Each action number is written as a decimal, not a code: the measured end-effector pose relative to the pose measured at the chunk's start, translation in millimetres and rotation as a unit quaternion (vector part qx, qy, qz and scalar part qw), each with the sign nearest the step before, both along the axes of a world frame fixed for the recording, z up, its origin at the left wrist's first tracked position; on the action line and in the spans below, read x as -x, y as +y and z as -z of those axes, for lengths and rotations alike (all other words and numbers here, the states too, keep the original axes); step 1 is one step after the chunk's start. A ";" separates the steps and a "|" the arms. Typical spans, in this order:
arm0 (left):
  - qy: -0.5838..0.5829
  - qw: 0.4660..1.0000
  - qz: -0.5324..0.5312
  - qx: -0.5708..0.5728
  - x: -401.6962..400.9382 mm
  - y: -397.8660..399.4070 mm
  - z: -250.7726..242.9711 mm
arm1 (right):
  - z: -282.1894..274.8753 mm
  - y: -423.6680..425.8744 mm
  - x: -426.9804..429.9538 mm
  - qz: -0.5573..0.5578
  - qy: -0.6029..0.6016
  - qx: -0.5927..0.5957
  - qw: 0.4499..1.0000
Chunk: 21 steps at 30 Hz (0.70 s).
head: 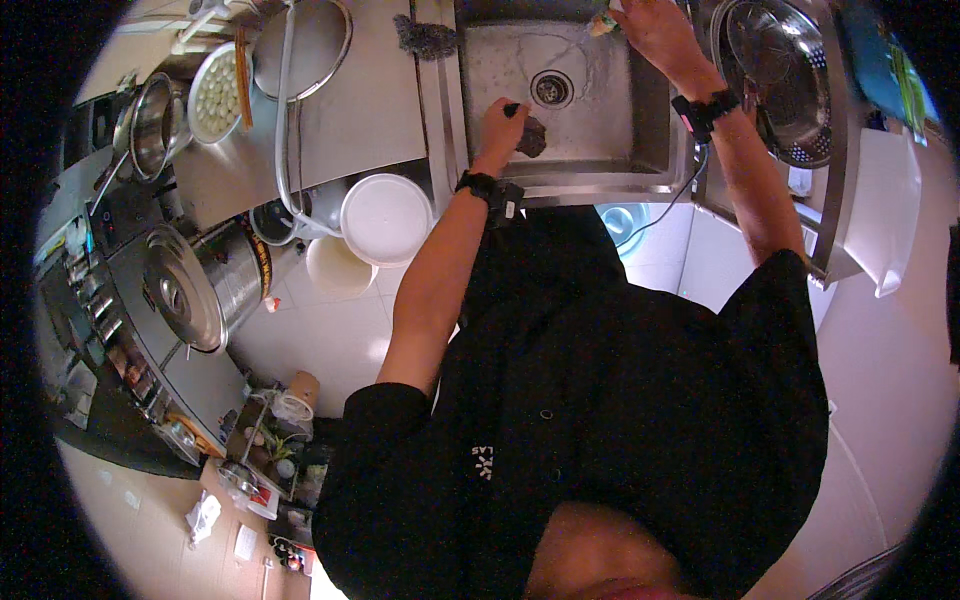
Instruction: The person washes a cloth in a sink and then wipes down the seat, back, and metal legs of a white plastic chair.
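Note:
A stainless steel sink point(585, 135) lies before me, with a round drain strainer point(553, 89) in its floor. Low in the basin, left of the drain, my left hand point(501, 133) grips a small dark object point(532, 138) with a black end. Its exact kind cannot be made out. At the basin's far right corner my right hand point(649, 26) has its fingers closed around a small pale and green item point(603, 24), partly cut off by the picture's top. Grey steel wool point(425, 37) rests on the sink's left rim.
A perforated steel colander point(814, 112) stands right of the sink. On the left counter are a bowl of round white pieces point(216, 97), wooden chopsticks point(244, 79) and a steel lid point(300, 52). Below are a white-lidded bucket point(386, 220) and a large lidded steel pot point(187, 289).

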<state>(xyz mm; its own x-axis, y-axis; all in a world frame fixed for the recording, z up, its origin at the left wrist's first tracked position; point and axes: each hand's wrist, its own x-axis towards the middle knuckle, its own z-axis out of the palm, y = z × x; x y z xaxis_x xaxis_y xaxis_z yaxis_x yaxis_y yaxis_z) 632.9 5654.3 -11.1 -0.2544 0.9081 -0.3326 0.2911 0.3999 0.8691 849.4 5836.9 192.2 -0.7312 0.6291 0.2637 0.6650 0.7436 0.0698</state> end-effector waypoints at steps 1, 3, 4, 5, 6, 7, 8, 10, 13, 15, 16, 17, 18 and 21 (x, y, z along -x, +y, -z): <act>-0.028 0.999 -0.014 0.010 8.9 -5.4 -7.4 | 0.2 -2.5 7.0 0.004 0.001 0.001 1.000; 0.005 0.999 -0.031 0.016 19.4 -13.2 -16.9 | 0.3 -4.4 18.7 0.017 -0.073 -0.119 0.990; -0.030 0.998 -0.044 0.037 25.9 -15.7 -18.7 | 1.0 -6.8 22.3 0.020 -0.074 -0.117 0.990; -0.065 0.995 -0.056 0.057 30.1 -17.4 -20.5 | 1.7 -8.3 23.9 0.028 -0.110 -0.189 0.975; -0.066 0.995 -0.051 0.058 31.5 -16.8 -22.1 | 1.3 -9.1 24.5 0.036 -0.146 -0.259 0.954; -0.054 0.995 -0.065 0.060 32.4 -14.8 -17.2 | 4.2 -5.6 23.0 0.040 -0.148 -0.259 0.954; -0.043 0.994 -0.079 0.062 30.9 -11.6 -12.5 | 6.6 -0.4 21.2 0.049 -0.170 -0.197 0.964; -0.044 0.993 -0.100 0.040 28.2 -12.2 5.9 | 16.6 2.6 24.1 0.060 -0.188 -0.132 0.971; -0.089 0.991 -0.100 0.023 34.5 -12.1 14.6 | 31.6 -9.0 33.8 0.181 0.032 -0.047 0.982; -0.133 0.988 -0.068 0.027 28.8 -3.3 3.5 | 33.8 -39.8 27.1 0.315 0.184 0.082 0.927; -0.138 0.989 -0.044 0.026 17.1 7.1 -15.7 | 37.2 -55.0 17.1 0.382 0.258 0.138 0.877; -0.139 0.990 -0.024 0.026 8.2 12.9 -27.9 | 46.5 -76.6 8.4 0.346 0.253 0.216 0.877; -0.134 0.990 -0.023 0.028 3.2 16.6 -26.3 | 64.3 -99.6 4.0 0.304 0.248 0.297 0.871; -0.208 0.978 0.009 0.019 -15.0 30.4 -28.2 | 134.7 -141.0 14.3 0.074 0.280 0.209 0.934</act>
